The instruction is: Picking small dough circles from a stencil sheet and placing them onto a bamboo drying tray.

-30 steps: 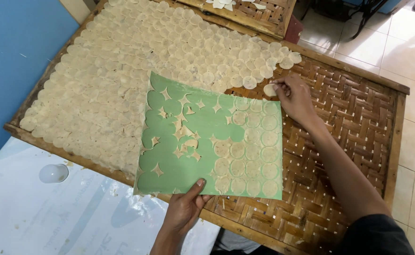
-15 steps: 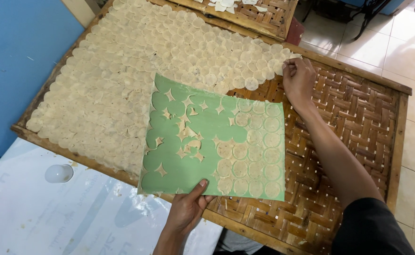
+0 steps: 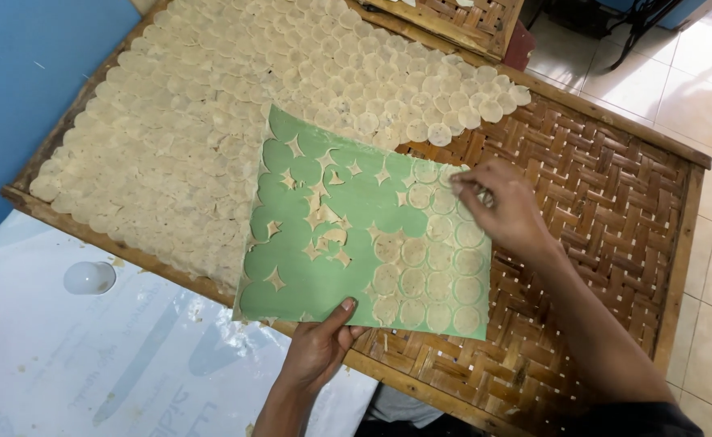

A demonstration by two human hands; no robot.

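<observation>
The right hand point(image 3: 497, 206) has come back from the tray point(image 3: 615, 210) edge and is pinching a dough disc point(image 3: 461, 184) off the green sheet point(image 3: 323, 243); the left hand point(image 3: 319, 344) is gripping the sheet's near edge.

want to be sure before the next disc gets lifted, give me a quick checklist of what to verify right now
1. Left hand grips the near edge of the green sheet: ok.
2. Right hand is over the pale discs on the sheet: ok.
3. Right fingers pinch one disc: cannot tell.
4. Discs remain on the sheet to lift: ok.
5. Bare woven tray beside the laid discs for more: ok.
6. Sheet lies flat: not ok, its near edge is lifted.
</observation>
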